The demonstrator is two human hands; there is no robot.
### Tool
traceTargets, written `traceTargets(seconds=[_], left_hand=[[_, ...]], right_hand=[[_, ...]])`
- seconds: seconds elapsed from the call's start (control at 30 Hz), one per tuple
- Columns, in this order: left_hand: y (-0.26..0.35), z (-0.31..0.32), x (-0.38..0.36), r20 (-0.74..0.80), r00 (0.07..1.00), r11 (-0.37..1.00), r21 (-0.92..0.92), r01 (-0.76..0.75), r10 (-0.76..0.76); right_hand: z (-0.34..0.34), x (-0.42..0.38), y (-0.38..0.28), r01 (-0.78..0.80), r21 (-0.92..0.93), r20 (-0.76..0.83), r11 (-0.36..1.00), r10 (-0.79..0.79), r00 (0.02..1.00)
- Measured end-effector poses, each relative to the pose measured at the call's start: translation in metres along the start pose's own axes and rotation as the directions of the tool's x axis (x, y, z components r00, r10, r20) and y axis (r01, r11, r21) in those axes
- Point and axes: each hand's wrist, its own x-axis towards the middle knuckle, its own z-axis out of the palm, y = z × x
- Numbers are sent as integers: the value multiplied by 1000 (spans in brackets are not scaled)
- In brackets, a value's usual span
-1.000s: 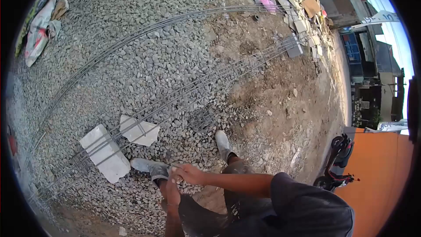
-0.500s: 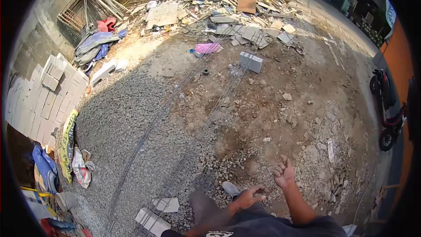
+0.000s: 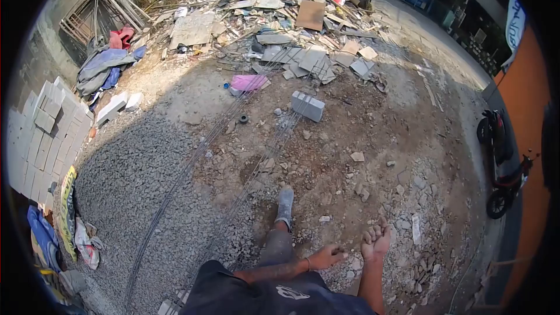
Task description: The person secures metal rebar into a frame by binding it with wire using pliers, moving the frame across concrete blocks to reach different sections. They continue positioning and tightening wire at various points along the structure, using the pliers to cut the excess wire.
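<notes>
My left hand (image 3: 328,257) is low in the centre, in front of my dark shirt, with a thin band at its wrist. Its fingers are loosely bent, with a gap beside the thumb, and I see nothing in it. To its right, my right hand (image 3: 375,244) is raised with most fingers curled in and one finger sticking up; no object shows in it. Both hands are over bare soil and stones, touching nothing visible. My shoe (image 3: 284,204) is on the ground ahead of them. Long steel rebars (image 3: 201,157) run over the gravel to the left.
A grey block (image 3: 308,107) lies under the far rebar ends, near a pink bundle (image 3: 248,83). Debris is heaped (image 3: 262,3) at the back. Stacked blocks (image 3: 49,134) and a gravel pile (image 3: 140,169) are left. A motorbike (image 3: 503,160) stands right.
I have moved forward: my shoe is stepped out further ahead and the grey blocks near my feet have mostly left view. Both hands have dropped lower, still without a visible object.
</notes>
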Motion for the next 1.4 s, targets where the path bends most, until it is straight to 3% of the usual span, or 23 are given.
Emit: traceTargets(seconds=[0.07,0.1,0.17,0.23,0.33,0.5,0.57,0.67,0.77,0.8,0.87,0.9,0.97,1.03,1.07,1.1,1.13,1.2,1.23,1.3,1.33,1.37,1.4], left_hand=[[45,-28,32,-29,999,892,451,31,-20],[58,-46,46,-27,999,900,434,31,-21],[106,-101,100,-47,982,739,665,-105,181],[142,-131,120,-119,975,767,637,-71,189],[206,-166,153,-163,963,731,681,-49,216],[259,-198,227,-116,971,699,712,-65,209],[268,-209,265,-97,931,628,762,-158,353],[276,-230,327,-187,903,634,765,-112,386],[282,-265,394,-375,837,718,695,-30,398],[291,-284,418,-422,814,737,676,-10,399],[307,-321,472,-555,820,806,545,231,140],[308,-346,499,-596,794,816,515,263,120],[293,-376,546,-653,666,829,551,91,360],[283,-415,581,-698,639,792,569,221,323],[277,-435,589,-735,593,810,543,221,330],[270,-464,593,-766,543,818,528,227,343],[257,-489,592,-810,455,801,526,285,370],[226,-549,585,-850,289,732,527,432,441],[211,-582,580,-847,209,687,521,506,488],[200,-639,570,-835,119,604,479,638,537],[187,-667,565,-832,108,598,476,645,545],[176,-691,562,-844,146,562,463,685,517],[169,-707,560,-851,178,520,454,724,494]], right_hand=[[24,42,2,1,-33,6,999,-1,1000],[32,63,7,-37,-36,41,999,38,998],[96,132,27,-85,-84,85,993,92,992],[148,158,58,-119,-274,-32,954,115,993],[208,191,61,-88,-451,74,888,135,988],[253,258,41,-76,-473,78,878,127,989],[270,297,32,-95,-470,54,877,136,989],[297,373,19,-150,-551,-21,821,166,986],[334,485,27,-247,-602,-2,759,308,951],[350,528,37,-280,-677,33,681,409,912],[370,615,56,-333,-801,32,497,591,806],[382,657,75,-367,-805,10,467,629,777],[398,734,104,-240,-957,-67,165,677,733],[390,825,135,164,-981,59,-102,648,759],[384,862,147,533,-816,288,-225,641,712],[377,888,164,811,-504,493,-297,672,552],[369,897,181,804,-519,450,-289,707,545],[361,920,208,937,-217,302,-274,894,331],[348,937,221,942,-202,304,-267,897,320],[319,959,250,993,63,330,-96,941,70],[309,966,263,986,165,338,-31,941,-27],[302,966,272,984,174,347,-22,937,-40],[296,961,282,972,214,293,100,943,-161]])
